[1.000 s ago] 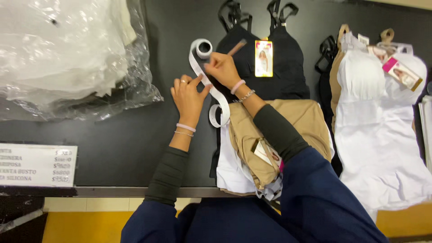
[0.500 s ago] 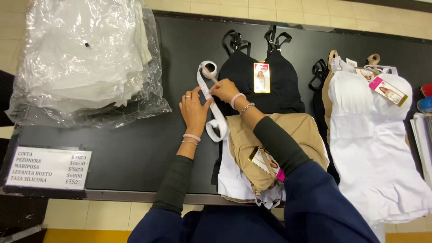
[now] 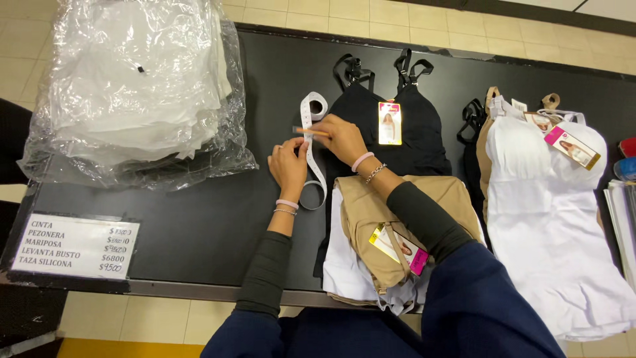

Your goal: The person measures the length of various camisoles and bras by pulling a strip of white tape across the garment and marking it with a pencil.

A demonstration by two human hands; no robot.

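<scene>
Hands grasp things: left hand point(image 3: 289, 166) pinches white strap point(image 3: 311, 149), right hand point(image 3: 342, 137) grips pencil point(image 3: 310, 131).

My left hand point(image 3: 289, 167) and right hand point(image 3: 343, 137): dark sleeves, navy vest; pink band and thin chain bracelet at each wrist.

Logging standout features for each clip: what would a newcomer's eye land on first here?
Mid-counter, the left hand and right hand work a long white perforated strip, the right also gripping a thin tan pencil-like stick. At the far left, a large crinkled clear plastic bag of white garments dominates the black countertop. To the right lie a black strappy top and a white shaping garment.
</scene>
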